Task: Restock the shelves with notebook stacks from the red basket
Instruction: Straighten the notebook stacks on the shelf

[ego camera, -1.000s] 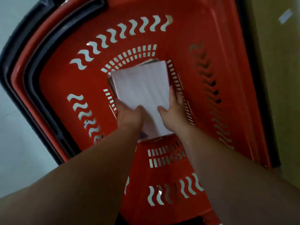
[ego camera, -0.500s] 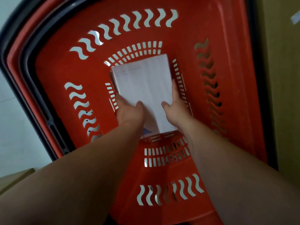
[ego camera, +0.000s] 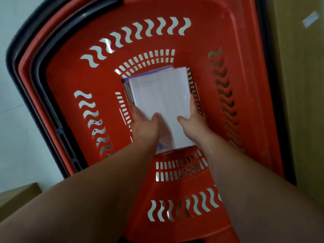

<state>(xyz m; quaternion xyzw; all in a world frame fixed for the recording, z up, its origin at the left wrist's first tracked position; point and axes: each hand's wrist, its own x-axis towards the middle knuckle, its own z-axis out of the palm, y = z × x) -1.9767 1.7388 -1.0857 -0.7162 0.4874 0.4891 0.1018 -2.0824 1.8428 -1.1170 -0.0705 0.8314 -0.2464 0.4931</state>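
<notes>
I look straight down into the red basket [ego camera: 242,71], whose walls have white wavy slots. A stack of white notebooks [ego camera: 161,95] with purple-edged covers lies at its bottom. My left hand [ego camera: 145,125] grips the stack's left near edge, thumb on top. My right hand [ego camera: 192,120] grips the right edge, fingers along its side and thumb on the top cover. The top notebooks sit a little askew over a purple-edged one beneath.
The basket's black handle [ego camera: 43,95] lies folded along its left rim. A light wooden panel [ego camera: 301,102] stands close on the right. Pale floor [ego camera: 21,137] shows on the left, with a cardboard corner [ego camera: 19,195] at lower left.
The top of the stack has shifted slightly right, baring a purple-edged notebook at the far left. Both hands keep their grip in about the same place.
</notes>
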